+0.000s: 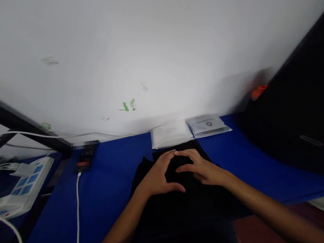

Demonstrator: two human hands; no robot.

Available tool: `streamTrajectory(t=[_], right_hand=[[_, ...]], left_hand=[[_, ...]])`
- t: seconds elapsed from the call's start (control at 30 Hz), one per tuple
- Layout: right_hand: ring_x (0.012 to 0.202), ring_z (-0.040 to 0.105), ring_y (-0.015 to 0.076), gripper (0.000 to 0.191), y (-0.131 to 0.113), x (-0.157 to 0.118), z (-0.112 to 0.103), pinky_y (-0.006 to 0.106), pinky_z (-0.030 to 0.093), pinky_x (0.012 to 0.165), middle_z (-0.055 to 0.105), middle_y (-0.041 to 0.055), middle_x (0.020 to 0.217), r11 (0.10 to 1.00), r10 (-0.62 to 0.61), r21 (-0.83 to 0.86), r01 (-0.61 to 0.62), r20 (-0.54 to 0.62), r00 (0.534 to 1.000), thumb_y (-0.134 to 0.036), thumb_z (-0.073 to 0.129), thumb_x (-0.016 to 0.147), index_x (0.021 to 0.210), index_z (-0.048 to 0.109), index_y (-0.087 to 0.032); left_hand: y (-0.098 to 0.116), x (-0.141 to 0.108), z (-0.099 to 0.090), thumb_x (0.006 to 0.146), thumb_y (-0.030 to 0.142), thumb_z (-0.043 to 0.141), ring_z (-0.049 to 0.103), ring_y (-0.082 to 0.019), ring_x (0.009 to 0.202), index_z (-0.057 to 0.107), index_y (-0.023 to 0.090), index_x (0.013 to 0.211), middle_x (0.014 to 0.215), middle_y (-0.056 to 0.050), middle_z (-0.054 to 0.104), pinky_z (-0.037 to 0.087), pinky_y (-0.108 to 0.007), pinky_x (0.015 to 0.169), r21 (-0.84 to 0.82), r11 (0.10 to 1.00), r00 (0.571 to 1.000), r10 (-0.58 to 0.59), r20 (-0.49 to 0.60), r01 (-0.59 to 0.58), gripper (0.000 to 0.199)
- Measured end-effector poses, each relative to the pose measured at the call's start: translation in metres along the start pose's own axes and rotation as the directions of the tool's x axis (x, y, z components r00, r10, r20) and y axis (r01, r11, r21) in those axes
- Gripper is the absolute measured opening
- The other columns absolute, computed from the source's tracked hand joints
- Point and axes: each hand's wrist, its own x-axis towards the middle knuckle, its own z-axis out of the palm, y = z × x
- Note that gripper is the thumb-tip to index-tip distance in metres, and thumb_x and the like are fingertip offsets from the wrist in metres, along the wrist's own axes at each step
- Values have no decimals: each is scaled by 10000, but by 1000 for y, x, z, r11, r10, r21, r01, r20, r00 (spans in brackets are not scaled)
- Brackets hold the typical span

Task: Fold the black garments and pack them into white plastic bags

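A black cloth item (186, 208) lies on the blue table surface (114, 193), its front part reaching the near edge. Over its left half is my left hand (159, 176), thumb held apart from the fingers, with nothing in it. My right hand (204, 169) is over the right half, fingers spread and curved, also holding nothing. The fingertips of both hands nearly meet above the cloth; whether they touch it is hard to tell.
Behind the cloth lie a white packet (171, 134) and a clear printed bag (208, 124) near the wall. To the left are a power strip (30, 183), white cables and a black frame. A large black object (302, 121) fills the right side.
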Motion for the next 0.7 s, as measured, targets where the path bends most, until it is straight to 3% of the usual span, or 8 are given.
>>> streamTrajectory(t=[0.07, 0.13, 0.3, 0.4, 0.53, 0.7], right_hand=[[1355, 343, 281, 654, -2, -3, 7, 517, 410, 1049, 345, 142, 1483, 998, 1, -67, -3, -42, 999, 21, 452, 742, 1343, 507, -229], [1335, 385, 282, 639, 0, -6, 12, 485, 458, 1015, 378, 184, 1455, 991, -2, -134, -8, -73, 997, -2, 451, 788, 1401, 437, -180], [1146, 554, 265, 619, 6, -14, 18, 447, 511, 912, 582, 179, 1264, 958, 8, -288, -7, 2, 1000, 17, 409, 802, 1402, 439, -133], [999, 584, 246, 503, 9, -25, 10, 425, 508, 863, 653, 137, 1100, 962, 10, -274, 7, 61, 998, 6, 415, 815, 1276, 556, -139], [1021, 573, 249, 386, 10, -46, -7, 434, 484, 895, 645, 119, 1094, 973, 60, -223, -54, 18, 998, -9, 440, 807, 1104, 626, -169], [1065, 576, 250, 359, 13, -64, -17, 429, 485, 910, 644, 106, 1101, 976, 141, -160, -146, -43, 989, -10, 456, 796, 1053, 625, -195]], left_hand=[[6, -2, 7, 610, 499, 871, 383, -378, 1376, 206, 249, 1522, 1524, -170, 350, 360, -554, 1116, -13, 999, 990, -39, 133, 41, 1156], [7, -2, 9, 632, 444, 857, 399, -373, 1359, 191, 257, 1528, 1510, -157, 363, 358, -546, 1113, -17, 995, 980, -93, 174, 97, 1132], [12, -1, -11, 685, 282, 796, 487, -313, 1278, 281, 284, 1497, 1407, -108, 459, 384, -480, 1104, -62, 989, 981, -122, 152, 133, 962], [17, -10, -28, 694, 253, 777, 469, -306, 1299, 240, 287, 1511, 1447, -104, 423, 375, -476, 1120, -27, 987, 982, -154, 105, 158, 978], [16, -40, -38, 760, 265, 725, 415, -324, 1351, 135, 283, 1540, 1516, -124, 338, 377, -505, 1123, 27, 964, 964, -265, 7, 265, 978], [7, -85, -33, 753, 191, 704, 466, -327, 1306, 94, 297, 1543, 1455, -133, 388, 424, -524, 1084, 25, 925, 926, -378, 3, 378, 1004]])
